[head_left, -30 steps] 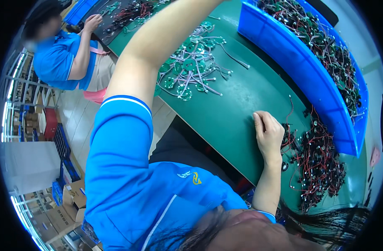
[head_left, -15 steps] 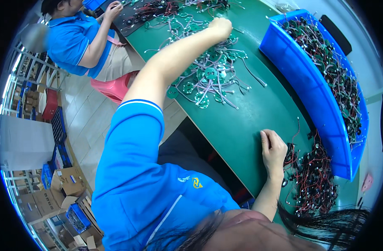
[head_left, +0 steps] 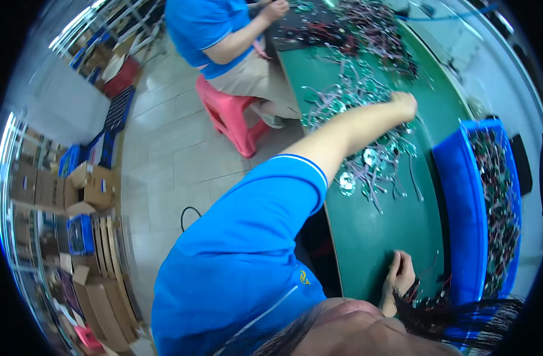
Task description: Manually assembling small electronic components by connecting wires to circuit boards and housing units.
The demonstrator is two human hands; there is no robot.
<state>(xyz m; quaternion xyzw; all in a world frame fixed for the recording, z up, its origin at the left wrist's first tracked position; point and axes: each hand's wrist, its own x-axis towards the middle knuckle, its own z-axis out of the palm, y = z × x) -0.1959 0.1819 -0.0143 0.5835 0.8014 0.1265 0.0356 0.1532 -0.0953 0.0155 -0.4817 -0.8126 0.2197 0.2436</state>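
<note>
My left hand (head_left: 405, 107) reaches across the green table to the right edge of a loose pile of round green circuit boards with pale wires (head_left: 381, 157). Its fingers are curled closed, and whatever they hold, if anything, is hidden behind the hand. Near the front of the table my right hand (head_left: 401, 274) is held with curled fingers and the thumb close to them. Nothing shows between those fingers, though their inner side is hidden. Just right of it lies a heap of small black parts with red wires (head_left: 429, 296), partly covered by strands of hair.
A long blue bin (head_left: 467, 196) full of wired parts stands along the right side. Farther back, a dark mat (head_left: 295, 37) and more wire bundles (head_left: 378, 29) lie before a seated co-worker (head_left: 218, 35) on a pink stool (head_left: 239, 121). Cardboard boxes (head_left: 96, 184) stand at left.
The view has swung left, so the table, bin and both hands appear shifted. My left hand remains at the pile's far right edge; my right hand remains beside the black-and-red heap.
</note>
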